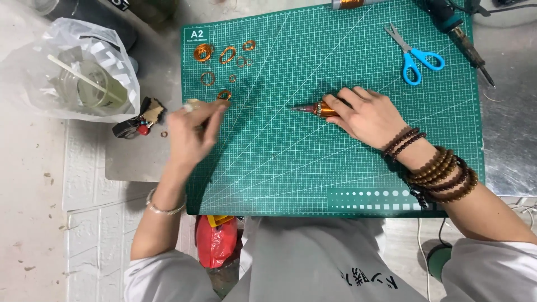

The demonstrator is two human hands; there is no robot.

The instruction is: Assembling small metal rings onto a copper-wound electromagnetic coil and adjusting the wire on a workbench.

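the right hand point(366, 114) clamps a copper-wound cone point(316, 108) flat on the green cutting mat point(335, 168), while the blurred left hand point(193, 131), grip unclear, could scatter the copper wire rings point(224, 59) just beside it

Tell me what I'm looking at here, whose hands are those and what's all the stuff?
The picture comes from a camera worn on a person's head, looking down at their own two hands. The right hand rests on a green cutting mat and holds a pointed tool wound with copper wire. The left hand is blurred near the small copper wire rings; what it holds I cannot tell. Blue scissors and a soldering iron lie at the mat's far edge. A plastic bag sits to the left.
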